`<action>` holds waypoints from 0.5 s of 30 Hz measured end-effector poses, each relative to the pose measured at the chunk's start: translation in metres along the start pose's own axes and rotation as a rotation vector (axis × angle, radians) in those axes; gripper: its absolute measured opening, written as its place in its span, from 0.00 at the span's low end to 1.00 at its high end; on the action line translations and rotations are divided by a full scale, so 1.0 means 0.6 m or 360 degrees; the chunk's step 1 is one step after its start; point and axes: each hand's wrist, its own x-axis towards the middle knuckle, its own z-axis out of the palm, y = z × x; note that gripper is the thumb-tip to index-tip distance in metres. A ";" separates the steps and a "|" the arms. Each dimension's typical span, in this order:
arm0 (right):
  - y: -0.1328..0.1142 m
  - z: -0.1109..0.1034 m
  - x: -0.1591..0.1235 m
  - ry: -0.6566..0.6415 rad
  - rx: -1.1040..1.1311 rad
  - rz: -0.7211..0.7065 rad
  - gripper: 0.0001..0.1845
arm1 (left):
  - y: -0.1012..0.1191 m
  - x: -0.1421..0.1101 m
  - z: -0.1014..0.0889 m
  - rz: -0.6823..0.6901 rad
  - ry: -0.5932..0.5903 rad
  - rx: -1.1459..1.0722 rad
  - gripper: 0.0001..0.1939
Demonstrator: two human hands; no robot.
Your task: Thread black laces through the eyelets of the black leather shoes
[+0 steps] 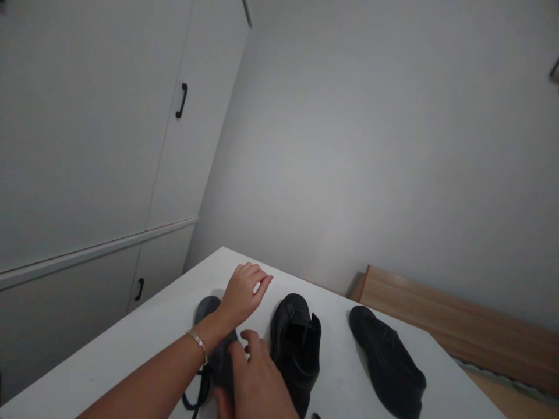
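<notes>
A dark grey shoe (220, 366) lies on the white table, with a black lace (202, 393) looped at its left side. Over its far part is my left hand (246, 294), its fingers curled and the thumb and forefinger tips together; nothing shows between them. My right hand (262, 375) grips the near right edge of this shoe, thumb low and fingers bent. Part of the shoe is hidden by my left forearm and right hand. Just right of my right hand stands a black shoe (299, 349), its opening facing up.
Another black shoe (386, 364) lies farther right on the white table (336, 326). A wooden piece of furniture (437, 308) stands behind the table at the right, against a grey wall (371, 145). White cabinet doors (109, 128) with black handles rise on the left.
</notes>
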 end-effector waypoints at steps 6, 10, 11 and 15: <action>-0.016 0.002 0.041 -0.0289 -0.0132 0.0283 0.32 | 0.011 -0.001 -0.001 0.0029 -0.0026 -0.0035 0.17; -0.005 0.002 0.029 -0.0065 -0.0132 0.0181 0.25 | 0.019 0.003 -0.011 -0.0026 -0.0032 -0.0105 0.16; -0.004 -0.002 0.023 -0.0012 -0.0147 0.0180 0.23 | 0.019 0.005 -0.015 -0.0050 -0.0026 -0.0130 0.16; 0.020 -0.042 -0.016 0.0092 -0.0218 0.0208 0.22 | 0.008 0.017 -0.029 -0.0179 0.0029 -0.0262 0.16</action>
